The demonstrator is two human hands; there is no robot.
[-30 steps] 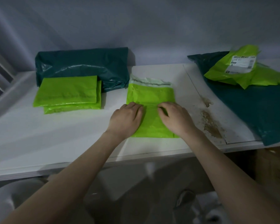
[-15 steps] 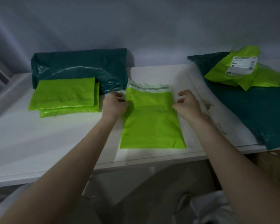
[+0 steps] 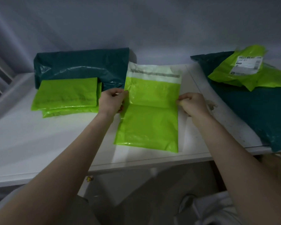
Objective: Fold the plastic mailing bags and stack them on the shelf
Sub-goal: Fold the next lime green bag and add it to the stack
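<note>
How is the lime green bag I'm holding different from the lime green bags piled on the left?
The held bag is opened out, with its white sealing strip showing; the folded bags are compact and show no strip. The held bag is pinched at both side edges by the left hand and right hand; the folded bags lie untouched, stacked against a dark green bag. Both are the same lime green plastic.

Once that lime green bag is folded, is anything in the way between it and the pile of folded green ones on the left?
Nothing visible is. The lime green bag is pinched at its side edges by both hands, left hand and right hand. The folded green stack lies just left of the left hand, with only bare white shelf around it.
</note>
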